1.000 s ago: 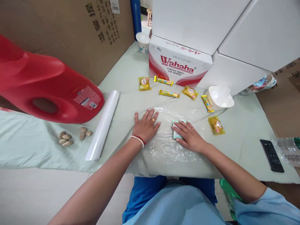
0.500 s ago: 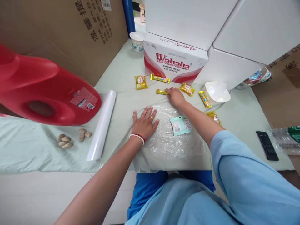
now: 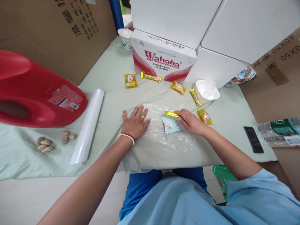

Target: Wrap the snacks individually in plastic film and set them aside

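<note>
My left hand [image 3: 135, 124] lies flat with fingers spread at the left edge of a sheet of clear plastic film [image 3: 156, 137] on the table. Between the thumb and fingers of my right hand [image 3: 191, 122] is a yellow stick-shaped snack packet [image 3: 172, 114], just above a light green snack packet [image 3: 169, 125] that rests on the film. Farther back lie another yellow stick packet [image 3: 151, 77] and two squarish yellow packets, one to the left [image 3: 130, 81] and one to the right [image 3: 178, 87]. Another stick packet [image 3: 195, 97] and a squarish packet [image 3: 204, 117] are on the right.
A white roll [image 3: 87, 126], several brown stones [image 3: 45, 143] and a big red jug [image 3: 39, 93] stand or lie left. Behind are a Wahaha carton [image 3: 164, 59] and a paper cup [image 3: 126, 39]. Right are a white bowl [image 3: 206, 92], a phone [image 3: 253, 139] and plastic bottles [image 3: 278, 131].
My right hand has brought the yellow stick packet from the back of the table toward me, over the light green packet. The left hand stays flat on the film. The view has shifted slightly right.
</note>
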Available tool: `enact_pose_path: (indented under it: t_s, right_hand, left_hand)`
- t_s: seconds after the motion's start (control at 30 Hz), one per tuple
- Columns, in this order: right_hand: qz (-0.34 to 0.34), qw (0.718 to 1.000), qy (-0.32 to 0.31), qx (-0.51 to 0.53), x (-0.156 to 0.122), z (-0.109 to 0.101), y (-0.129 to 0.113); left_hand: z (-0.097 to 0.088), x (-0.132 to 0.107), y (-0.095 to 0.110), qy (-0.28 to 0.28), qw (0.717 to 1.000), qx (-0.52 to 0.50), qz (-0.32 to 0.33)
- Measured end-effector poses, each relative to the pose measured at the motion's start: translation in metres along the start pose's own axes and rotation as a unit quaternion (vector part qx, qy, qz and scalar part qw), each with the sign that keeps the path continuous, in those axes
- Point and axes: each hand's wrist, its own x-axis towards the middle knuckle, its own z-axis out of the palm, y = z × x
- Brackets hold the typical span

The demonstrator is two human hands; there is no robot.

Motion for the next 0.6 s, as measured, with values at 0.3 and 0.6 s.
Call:
enact_pose_path:
  t_s: [0.3, 0.6]
  right_hand:
    - [0.028, 0.993, -0.106, -0.031, 0.009, 0.021, -0.007]
    - [0.058, 0.976, -0.15, -0.149, -0.001, 0.011, -0.003]
  left_hand:
    - [-0.004, 0.001, 0.003, -0.015, 1.0, 0.023, -0.009]
    - [-0.006, 0.001, 0.004, -0.029, 0.998, 0.05, -0.001]
